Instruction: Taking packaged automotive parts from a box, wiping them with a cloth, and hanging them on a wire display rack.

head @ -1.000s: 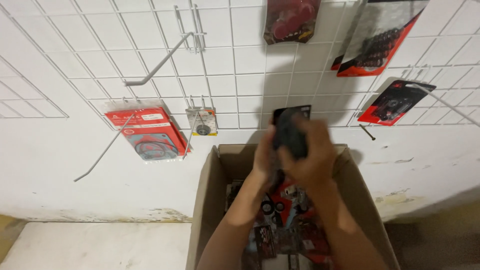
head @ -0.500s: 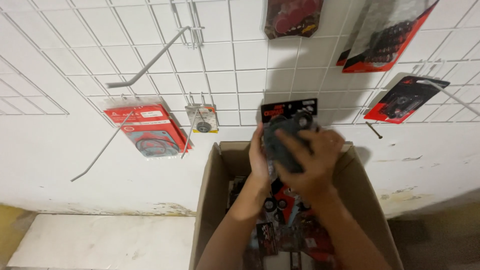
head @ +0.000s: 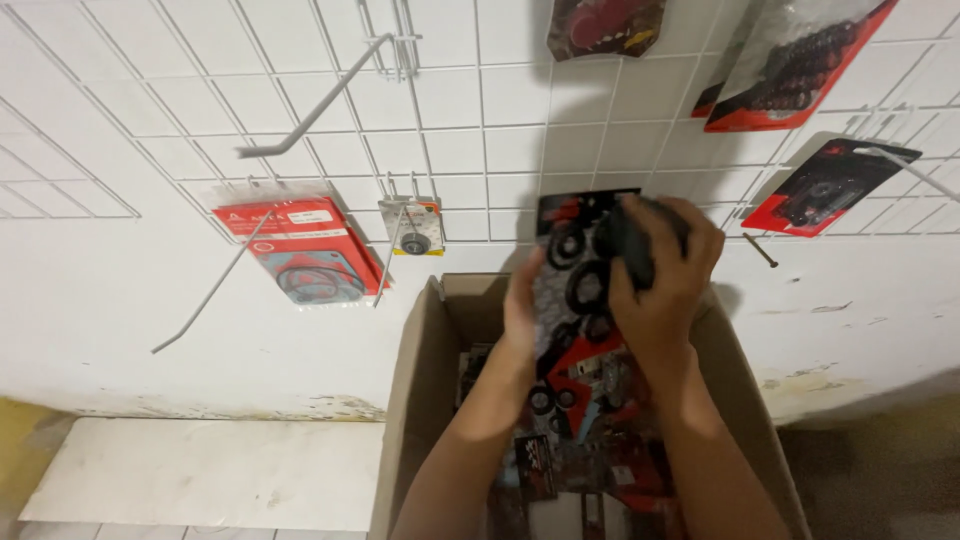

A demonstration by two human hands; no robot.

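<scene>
Cardboard box (head: 420,360), open-topped against the wire grid wall (head: 480,110): filled with red-black gasket packs (head: 590,450). Left hand (head: 523,300) and right hand (head: 662,275) both grasp one gasket pack (head: 570,260) above the box's far rim, below empty hooks (head: 310,110).

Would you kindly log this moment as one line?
left hand: holds packet | right hand: holds packet | below: box

Above the open cardboard box (head: 420,370), the white wire grid (head: 480,120) offers bare room in its middle, between the small carded part (head: 412,226) on the left and the red-and-black packet (head: 825,188) on the right. Long empty pegs (head: 320,100) jut out toward the viewer at upper left and lower left, barring a straight sweep there. The box itself is crowded with packets (head: 590,440), leaving little room inside.
</scene>
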